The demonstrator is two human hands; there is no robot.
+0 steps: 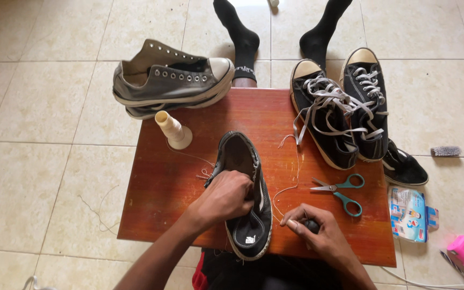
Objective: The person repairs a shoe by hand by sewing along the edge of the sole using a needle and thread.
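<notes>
A black slip-on shoe [248,225] lies lengthwise on a small red-brown wooden table [162,182]. My left hand [225,196] presses down on the shoe's left side, fingers curled over its rim. My right hand [315,228] is closed around a small dark tool [311,225] just right of the shoe. A thin pale thread [291,182] runs from near this hand up across the table. Teal-handled scissors [342,192] lie shut a little above my right hand.
A cream thread spool [173,130] stands at the table's left. Grey sneakers [173,80] are stacked at the back left; black laced sneakers [339,115] sit at the back right. My black-socked feet [243,37] extend beyond. On the tiled floor at right: a packet [410,214], a brush [446,152], a pink tool [460,249].
</notes>
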